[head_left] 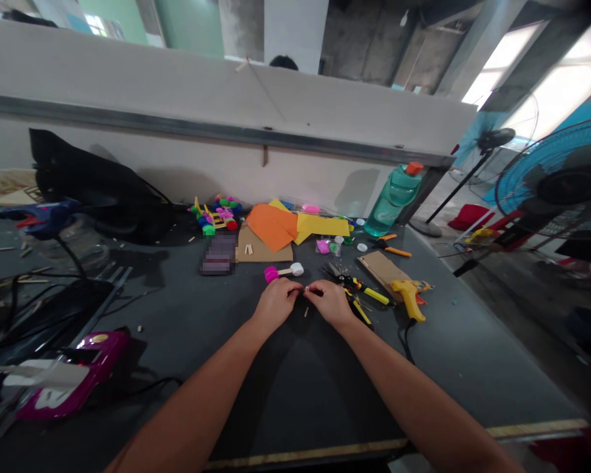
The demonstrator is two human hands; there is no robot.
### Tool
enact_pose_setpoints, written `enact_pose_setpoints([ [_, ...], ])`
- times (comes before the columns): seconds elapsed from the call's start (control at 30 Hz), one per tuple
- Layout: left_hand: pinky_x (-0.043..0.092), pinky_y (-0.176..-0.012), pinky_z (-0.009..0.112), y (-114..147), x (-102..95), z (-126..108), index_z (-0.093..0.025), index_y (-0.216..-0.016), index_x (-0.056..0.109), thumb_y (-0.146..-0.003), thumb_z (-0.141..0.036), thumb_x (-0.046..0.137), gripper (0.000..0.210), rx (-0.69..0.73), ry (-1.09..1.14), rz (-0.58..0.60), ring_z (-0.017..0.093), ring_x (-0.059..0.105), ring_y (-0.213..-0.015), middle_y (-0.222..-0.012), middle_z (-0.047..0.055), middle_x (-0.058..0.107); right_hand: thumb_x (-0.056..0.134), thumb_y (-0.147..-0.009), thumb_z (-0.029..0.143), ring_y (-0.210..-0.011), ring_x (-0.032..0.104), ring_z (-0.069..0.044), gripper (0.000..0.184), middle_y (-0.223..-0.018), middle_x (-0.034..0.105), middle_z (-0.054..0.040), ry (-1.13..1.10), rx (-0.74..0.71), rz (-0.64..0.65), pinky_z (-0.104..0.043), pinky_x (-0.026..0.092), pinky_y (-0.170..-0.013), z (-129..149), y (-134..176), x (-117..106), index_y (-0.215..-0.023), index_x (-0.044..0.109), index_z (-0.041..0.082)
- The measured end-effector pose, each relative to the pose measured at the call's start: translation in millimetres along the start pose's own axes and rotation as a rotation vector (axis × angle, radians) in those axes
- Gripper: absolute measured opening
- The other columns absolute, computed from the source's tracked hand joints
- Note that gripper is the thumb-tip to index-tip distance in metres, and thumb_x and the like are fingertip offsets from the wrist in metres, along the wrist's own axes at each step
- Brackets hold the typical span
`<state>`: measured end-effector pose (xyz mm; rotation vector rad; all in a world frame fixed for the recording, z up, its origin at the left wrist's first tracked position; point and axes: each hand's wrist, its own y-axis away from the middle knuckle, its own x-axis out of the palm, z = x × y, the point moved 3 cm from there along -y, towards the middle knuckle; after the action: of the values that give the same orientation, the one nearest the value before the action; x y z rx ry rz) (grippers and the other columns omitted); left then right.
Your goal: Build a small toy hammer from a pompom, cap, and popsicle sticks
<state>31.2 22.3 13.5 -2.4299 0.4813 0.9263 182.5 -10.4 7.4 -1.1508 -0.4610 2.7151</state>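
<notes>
Over the dark table, my left hand (278,302) and my right hand (329,302) almost meet, thumbs and fingers pinched together. A tiny pale piece (306,289) shows at the right fingertips, too small to name. Whatever the left fingertips hold is hidden. Just below them lies a short wooden stick (306,312). Beyond my left hand is a stick with a magenta cap (271,274) at one end and a white cap (297,269) at the other. Pliers with yellow-and-black handles (374,293) lie right of my right hand.
A yellow glue gun (411,299) rests by a cardboard piece (381,270) on the right. Behind are orange sheets (272,225), a teal bottle (393,200) and orange-handled pliers (396,250). A magenta power strip (103,348) and cables occupy the left; a fan (561,177) stands far right.
</notes>
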Motion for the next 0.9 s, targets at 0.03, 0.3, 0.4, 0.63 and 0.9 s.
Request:
enact_pose_setpoints([
  [0.03,0.045,-0.08,0.032,0.6,-1.7,-1.0,-0.022,-0.097,0.069,-0.081,-0.013,0.051,0.026,0.008,0.021,-0.037,0.019,0.058,-0.088,-0.092,0.005,0.066,0.062,-0.075,0.021,-0.072,0.06,-0.016,0.005,-0.074,0.067,-0.0011,0.005,-0.004,0.003,-0.025,0.043,-0.068,0.6,-0.1,-0.4,-0.074,0.067,0.02],
  [0.3,0.046,-0.08,0.028,2.9,-7.7,-9.4,-0.026,-0.099,0.069,-0.08,-0.004,0.047,0.037,0.154,0.054,-0.117,0.016,0.057,-0.091,-0.093,0.003,0.063,0.06,-0.075,0.017,-0.067,0.059,-0.014,0.007,-0.07,0.066,0.0001,0.031,-0.016,0.018,-0.023,0.041,-0.065,1.1,-1.0,-0.9,-0.071,0.066,0.02],
  [0.4,0.046,-0.079,0.028,3.3,-5.8,-8.2,-0.027,-0.099,0.069,-0.079,-0.001,0.048,0.039,0.183,0.04,-0.121,0.016,0.056,-0.09,-0.092,0.003,0.063,0.06,-0.075,0.016,-0.067,0.059,-0.014,0.008,-0.07,0.065,0.0002,0.033,-0.013,0.018,-0.023,0.041,-0.064,0.0,-1.1,-0.3,-0.071,0.066,0.02],
  [0.63,0.047,-0.076,0.029,3.7,-2.0,-3.6,-0.028,-0.099,0.07,-0.078,0.0,0.049,0.041,0.244,-0.003,-0.143,0.015,0.056,-0.086,-0.091,0.002,0.063,0.06,-0.075,0.017,-0.065,0.058,-0.014,0.008,-0.067,0.064,0.0006,0.044,-0.015,0.018,-0.022,0.04,-0.062,-1.8,-1.4,1.1,-0.068,0.064,0.02],
  [0.9,0.048,-0.075,0.028,2.6,-2.3,-4.4,-0.027,-0.097,0.07,-0.078,-0.001,0.048,0.039,0.22,0.041,-0.135,0.015,0.058,-0.083,-0.088,0.002,0.064,0.06,-0.076,0.016,-0.067,0.057,-0.014,0.01,-0.068,0.063,0.0003,0.07,-0.045,0.028,-0.022,0.039,-0.063,0.5,-0.5,1.7,-0.068,0.064,0.02],
])
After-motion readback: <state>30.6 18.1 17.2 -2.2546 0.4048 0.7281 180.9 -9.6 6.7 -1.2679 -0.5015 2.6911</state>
